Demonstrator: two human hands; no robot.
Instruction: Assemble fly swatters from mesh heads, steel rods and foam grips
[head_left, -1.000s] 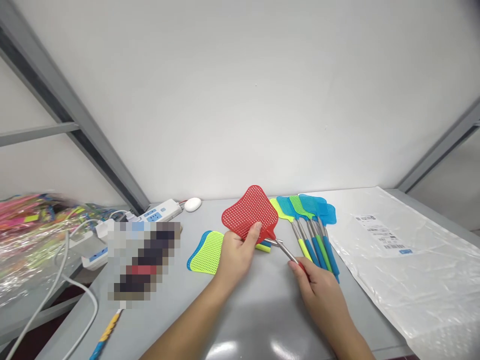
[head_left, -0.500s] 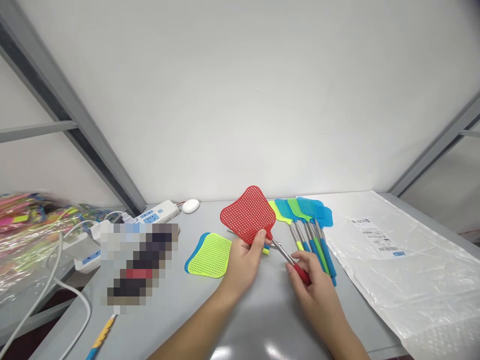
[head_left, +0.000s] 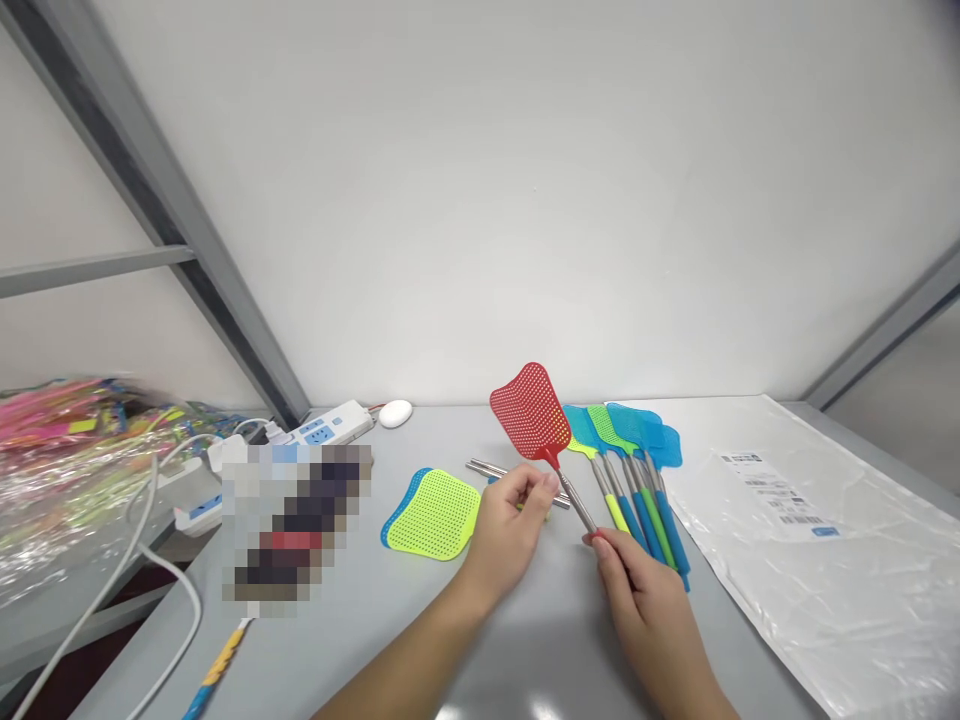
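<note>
A red fly swatter (head_left: 531, 412) is held up over the table, its mesh head tilted to the upper left. My right hand (head_left: 652, 610) is closed around its handle, just below the metal shaft (head_left: 576, 498). Beside that shaft is my left hand (head_left: 504, 535), its fingers curled and the thumb against the index finger, with nothing visible in it. Behind the left hand lie metal rods (head_left: 486, 468), partly covered by it. A yellow-green swatter head (head_left: 435, 515) lies over a blue one (head_left: 399, 515) to the left of that hand.
Several swatters with blue and green handles (head_left: 651, 520) lie in a row at the right. Beyond them is a white plastic mailer (head_left: 810, 560) with a label. On the left are a power strip (head_left: 330, 425), a white cable (head_left: 196, 590), a blurred-out object and bagged colourful items (head_left: 67, 440).
My left hand has let go of the red swatter's neck. The swatter has turned more upright and shifted right, and my right hand now wraps its handle closer to the shaft.
</note>
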